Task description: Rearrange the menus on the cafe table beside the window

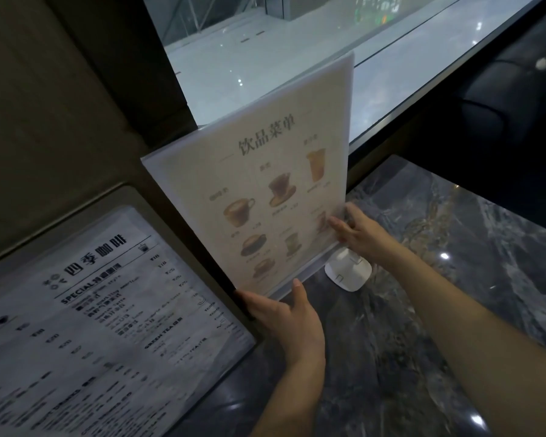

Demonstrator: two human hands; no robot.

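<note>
Acrylic drinks menu (265,190) held upright at table (423,310) edge by window. Left hand (284,316) grip pinches bottom corner; right hand (356,228) pinches side edge, steadying. Second menu (101,326) leans left.

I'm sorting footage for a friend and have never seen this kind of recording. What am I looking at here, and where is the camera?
There is no machine. A person wears a wide-angle camera on the head, looking down at their own bare hands. Both hands hold an upright drinks menu in a clear stand: the left hand grips its bottom corner, the right hand its lower right edge. It stands over a dark marble table beside a window. A small white square object lies on the table behind the menu. At left, a second, black-and-white menu leans tilted.
</note>
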